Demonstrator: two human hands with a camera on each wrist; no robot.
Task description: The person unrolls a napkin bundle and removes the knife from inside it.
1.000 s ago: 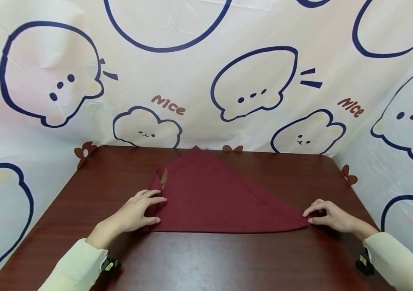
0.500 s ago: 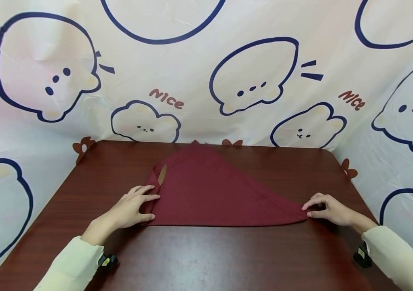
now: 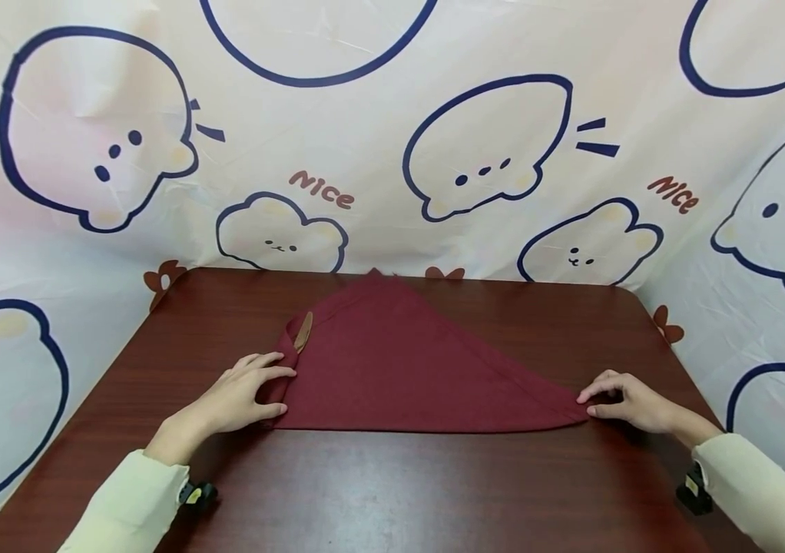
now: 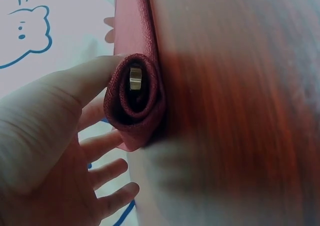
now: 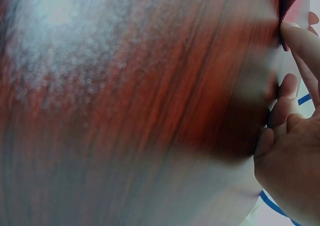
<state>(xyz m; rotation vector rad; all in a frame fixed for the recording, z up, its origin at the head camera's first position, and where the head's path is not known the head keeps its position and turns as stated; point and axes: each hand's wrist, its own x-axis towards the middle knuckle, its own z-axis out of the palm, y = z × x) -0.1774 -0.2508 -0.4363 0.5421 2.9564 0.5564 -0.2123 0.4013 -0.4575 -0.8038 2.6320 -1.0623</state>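
A maroon cloth (image 3: 392,361) lies on the table as a flat triangle, its left end rolled up. My left hand (image 3: 233,395) holds that roll (image 4: 112,106), the fingers and thumb reaching over it. Inside the roll is a flat tan item with a rounded tip (image 3: 304,332); the left wrist view shows its shiny gold-coloured end (image 4: 135,79) within the coiled layers. Most of the item is hidden, so its kind is unclear. My right hand (image 3: 630,403) pinches the cloth's right corner between thumb and forefinger; in the right wrist view only a bit of cloth (image 5: 292,6) shows.
The dark brown wooden table (image 3: 392,491) has its far edge just behind the cloth's top corner. A pale printed curtain (image 3: 379,153) with blue cartoon outlines hangs around the back and sides.
My left hand and the roll have shifted left, and more of the cloth lies flat. The tan item has moved left with the roll. The right hand stays at its corner.
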